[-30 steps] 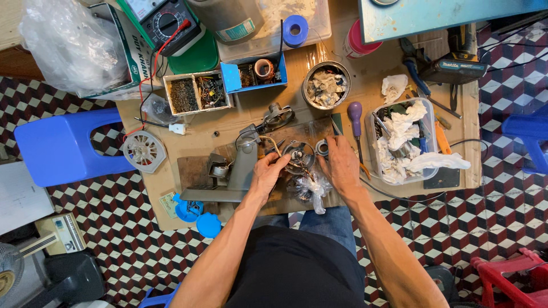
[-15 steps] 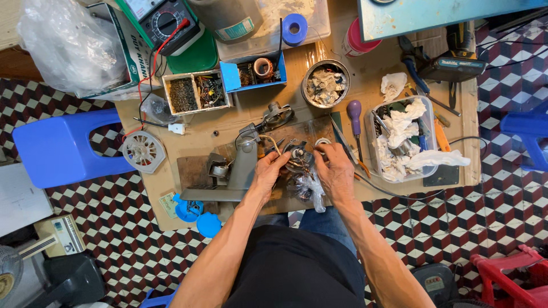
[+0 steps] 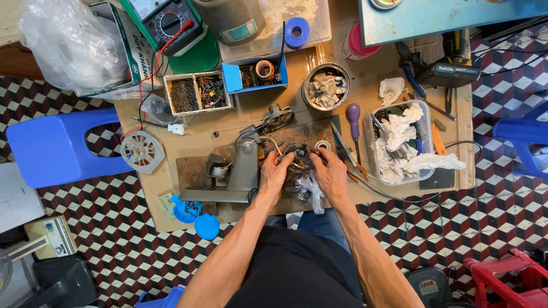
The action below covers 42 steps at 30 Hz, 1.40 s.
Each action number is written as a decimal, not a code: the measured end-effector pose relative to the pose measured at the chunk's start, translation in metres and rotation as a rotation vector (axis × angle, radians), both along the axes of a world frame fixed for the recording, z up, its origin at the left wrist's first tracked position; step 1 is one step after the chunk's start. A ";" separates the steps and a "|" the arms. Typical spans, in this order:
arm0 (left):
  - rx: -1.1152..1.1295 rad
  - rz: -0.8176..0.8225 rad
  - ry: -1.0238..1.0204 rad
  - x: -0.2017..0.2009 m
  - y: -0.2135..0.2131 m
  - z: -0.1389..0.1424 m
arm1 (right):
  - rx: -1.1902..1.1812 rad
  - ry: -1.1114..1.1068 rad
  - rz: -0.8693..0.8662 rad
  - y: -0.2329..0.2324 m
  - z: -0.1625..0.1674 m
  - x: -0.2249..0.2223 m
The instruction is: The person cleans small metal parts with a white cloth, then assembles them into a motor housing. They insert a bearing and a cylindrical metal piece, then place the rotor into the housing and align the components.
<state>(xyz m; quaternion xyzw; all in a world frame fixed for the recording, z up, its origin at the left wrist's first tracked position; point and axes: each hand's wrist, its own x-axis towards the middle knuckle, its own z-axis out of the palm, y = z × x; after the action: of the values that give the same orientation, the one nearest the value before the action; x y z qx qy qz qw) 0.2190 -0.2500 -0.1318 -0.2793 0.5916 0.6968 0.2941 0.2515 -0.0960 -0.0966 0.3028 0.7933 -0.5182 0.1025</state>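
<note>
Both my hands meet at the middle of a low cardboard-covered work board. My left hand and my right hand close around a small dark motor part with copper wires, which sits on a crumpled clear plastic bag. Just left of my left hand lies a grey metal housing with an upright neck. What exactly each finger pinches is hidden by the hands.
A purple-handled screwdriver, a metal bowl of scraps, a clear tub of rags, a blue parts box, a multimeter, a fan rotor and blue caps lie around. Blue stools flank the board.
My right hand has moved left and closed in on the motor part. My left hand stays on it, shifted only slightly.
</note>
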 end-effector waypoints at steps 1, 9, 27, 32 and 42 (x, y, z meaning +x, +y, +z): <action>-0.031 -0.015 0.008 0.001 0.001 0.000 | 0.017 0.018 -0.009 -0.001 -0.001 0.000; -0.166 -0.088 0.043 0.005 0.001 0.017 | -0.016 -0.073 -0.074 -0.004 0.002 -0.002; -0.077 -0.057 -0.049 0.008 -0.013 0.013 | -0.084 -0.102 -0.119 -0.010 0.006 -0.001; -0.220 -0.073 0.028 0.004 -0.002 0.018 | -0.060 -0.107 -0.093 -0.009 0.007 -0.003; -0.190 -0.038 0.042 -0.001 0.009 0.007 | -0.057 -0.145 -0.090 -0.002 0.005 -0.006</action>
<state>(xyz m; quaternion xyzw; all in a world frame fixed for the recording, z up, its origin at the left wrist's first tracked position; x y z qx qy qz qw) 0.2180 -0.2407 -0.1247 -0.2801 0.6660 0.6377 0.2671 0.2453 -0.0975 -0.0921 0.3716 0.7544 -0.5213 0.1449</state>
